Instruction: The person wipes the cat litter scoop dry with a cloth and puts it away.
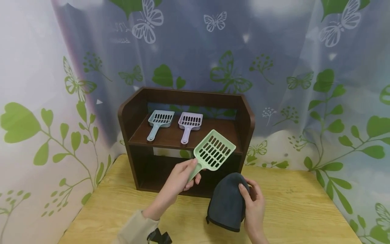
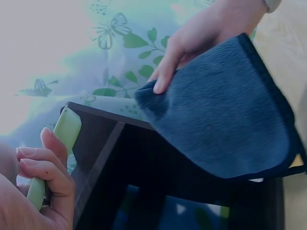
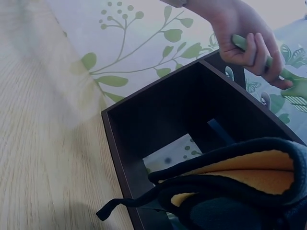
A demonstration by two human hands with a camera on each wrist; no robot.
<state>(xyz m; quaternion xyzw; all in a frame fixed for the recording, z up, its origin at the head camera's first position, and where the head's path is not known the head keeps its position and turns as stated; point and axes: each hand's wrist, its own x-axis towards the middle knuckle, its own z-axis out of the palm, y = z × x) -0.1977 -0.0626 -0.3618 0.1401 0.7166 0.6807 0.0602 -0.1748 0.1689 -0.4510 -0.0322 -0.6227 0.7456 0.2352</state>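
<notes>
My left hand point(image 1: 179, 174) grips a light green litter scoop point(image 1: 203, 162) by its handle, its slotted pan raised in front of the shelf. In the left wrist view the fingers curl round the green handle point(image 2: 36, 194). My right hand point(image 1: 255, 206) pinches a dark blue cloth mitt point(image 1: 226, 203) near its rounded top between thumb and fingers. The mitt hangs with its black-edged opening downward, a small loop at one corner. An orange lining point(image 3: 268, 179) shows inside that opening in the right wrist view. The mitt is just right of and below the scoop.
A dark brown two-tier shelf point(image 1: 182, 91) stands on the wood-grain table point(image 1: 289, 203). On its upper board lie a blue-grey litter scoop point(image 1: 155, 126) and a lilac one point(image 1: 187, 129), handles toward me. Curtains point(image 1: 274, 101) printed with leaves and butterflies surround the table.
</notes>
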